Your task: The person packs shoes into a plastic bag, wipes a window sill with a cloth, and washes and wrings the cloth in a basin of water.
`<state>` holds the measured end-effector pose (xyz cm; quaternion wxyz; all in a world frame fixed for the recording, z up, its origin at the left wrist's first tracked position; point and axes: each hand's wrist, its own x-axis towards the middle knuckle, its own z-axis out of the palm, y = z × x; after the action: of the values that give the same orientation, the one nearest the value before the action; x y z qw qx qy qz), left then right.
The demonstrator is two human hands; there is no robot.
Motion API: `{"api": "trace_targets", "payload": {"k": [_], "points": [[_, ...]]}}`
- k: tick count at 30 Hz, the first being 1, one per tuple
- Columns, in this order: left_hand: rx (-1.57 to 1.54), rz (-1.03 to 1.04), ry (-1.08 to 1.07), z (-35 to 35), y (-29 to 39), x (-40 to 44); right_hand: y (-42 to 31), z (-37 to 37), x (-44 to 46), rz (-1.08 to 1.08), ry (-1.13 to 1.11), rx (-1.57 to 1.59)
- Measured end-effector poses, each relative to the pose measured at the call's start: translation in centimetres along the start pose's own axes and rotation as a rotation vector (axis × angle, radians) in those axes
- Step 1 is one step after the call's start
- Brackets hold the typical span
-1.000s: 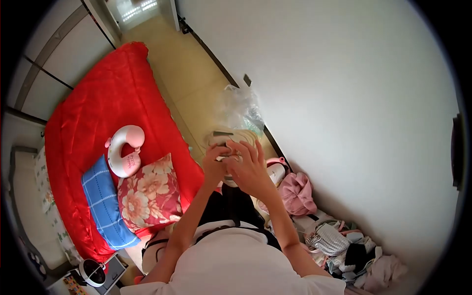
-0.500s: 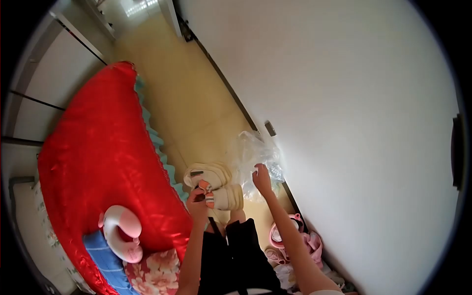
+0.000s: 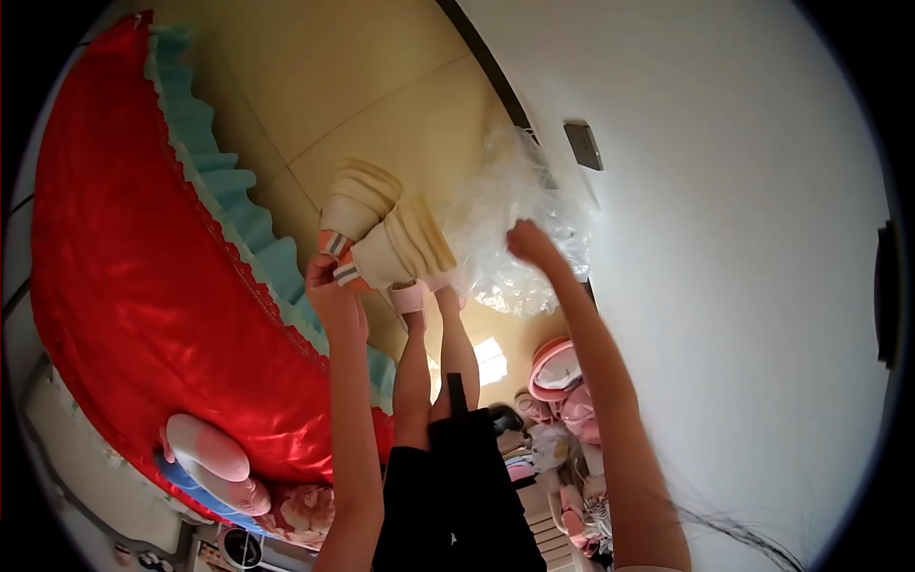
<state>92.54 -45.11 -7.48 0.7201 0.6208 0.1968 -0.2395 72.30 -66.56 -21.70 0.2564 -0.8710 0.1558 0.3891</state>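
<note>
A pair of cream shoes (image 3: 396,248) with thick ridged edges and orange, white and grey bands hangs in front of my legs. My left hand (image 3: 329,286) is closed on their banded ends. Farther right, a crumpled clear plastic bag (image 3: 515,286) spreads beside the white wall. My right hand (image 3: 529,243) is curled into a fist at the bag's middle, with film around the fingers; the exact grip is partly hidden. On my foot is a pale pink slipper (image 3: 408,298).
A red satin cover (image 3: 172,286) with a teal ruffle (image 3: 233,181) drapes the bed at left, a pink-and-white neck pillow (image 3: 210,448) on it. A wall socket (image 3: 583,145) sits above the bag. Pink basin (image 3: 555,370) and several shoes lie lower right.
The view has tipped further down, toward my legs. My left hand has turned the shoes, so their ridged edges now face up and right. My right hand stays by the bag, fingers more tightly curled.
</note>
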Motion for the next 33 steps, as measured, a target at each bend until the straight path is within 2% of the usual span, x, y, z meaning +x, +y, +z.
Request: {"api": "trace_targets", "payload": {"k": [2, 6, 8, 10, 11, 13, 14, 16, 18, 19, 20, 21, 22, 23, 24, 26, 27, 29, 30, 32, 33], "points": [[0.043, 0.007, -0.035, 1.7, 1.2, 0.2, -6.1, 2.5, -5.8, 0.066, 0.125, 0.22], [0.143, -0.012, -0.186, 3.0, 0.4, -0.3, -10.3, 4.4, -11.7, -0.037, 0.19, 0.526], [0.135, -0.032, -0.268, 3.7, -0.8, -0.9, -11.4, 4.3, -13.1, -0.099, 0.226, 0.548], [0.164, -0.221, -0.355, 5.1, -2.4, -1.8, -12.2, 4.3, -14.2, -0.104, 0.321, 0.51], [0.2, -0.242, -0.418, 5.5, -3.8, -2.1, -12.4, 4.3, -14.8, -0.098, 0.319, 0.517], [0.241, -0.271, -0.485, 5.3, -8.0, -2.0, -12.8, 3.9, -15.9, 0.068, 0.29, 0.475], [0.193, -0.298, -0.559, 4.7, -10.7, -1.8, -12.8, 5.1, -16.3, 0.075, 0.284, 0.483], [0.147, -0.333, -0.629, 2.3, -15.1, -1.8, -12.2, 8.0, -17.1, 0.4, 0.473, 0.713], [-0.015, -0.505, -0.686, 0.0, -17.9, -2.0, -10.9, 10.3, -18.4, 0.554, 0.537, 0.624], [-0.012, -0.515, -0.686, 0.7, -16.6, -3.3, -10.1, 9.7, -19.0, 0.682, 0.453, 0.714], [0.027, -0.674, -0.598, 1.2, -15.1, -4.9, -9.1, 9.0, -19.5, 0.807, 0.366, 0.802], [0.067, -0.827, -0.506, 1.7, -14.2, -5.8, -8.1, 10.1, -19.8, 0.812, 0.448, 0.71], [0.074, -0.831, -0.506, 0.8, -15.3, -5.8, -7.4, 10.8, -20.1, 0.815, 0.53, 0.62], [0.083, -0.854, -0.606, -0.3, -16.6, -5.7, -6.6, 11.4, -20.2, 0.893, 0.521, 0.569], [0.091, -0.876, -0.708, -1.1, -17.6, -5.8, -5.9, 8.2, -20.6, 1.044, 0.343, 0.731], [0.166, -0.885, -0.748, -0.9, -18.0, -6.2, -3.7, 9.1, -21.2, 1.098, 0.415, 0.652], [0.23, -0.888, -0.783, -0.7, -18.3, -6.4, -2.1, 10.6, -21.1, 1.1, 0.415, 0.656], [0.3, -0.894, -0.816, -0.5, -19.1, -6.9, 0.3, 14.5, -20.6, 1.033, 0.628, 0.721], [0.354, -0.884, -0.848, -0.2, -19.9, -7.2, 0.0, 14.5, -20.8, 1.035, 0.628, 0.727], [0.412, -0.877, -0.88, 0.6, -21.5, -7.9, -2.2, 12.1, -22.0, 0.824, 0.853, 0.711], [0.521, -0.747, -0.869, 1.2, -22.3, -8.5, -4.5, 9.1, -22.9, 0.831, 0.877, 0.742]]}}
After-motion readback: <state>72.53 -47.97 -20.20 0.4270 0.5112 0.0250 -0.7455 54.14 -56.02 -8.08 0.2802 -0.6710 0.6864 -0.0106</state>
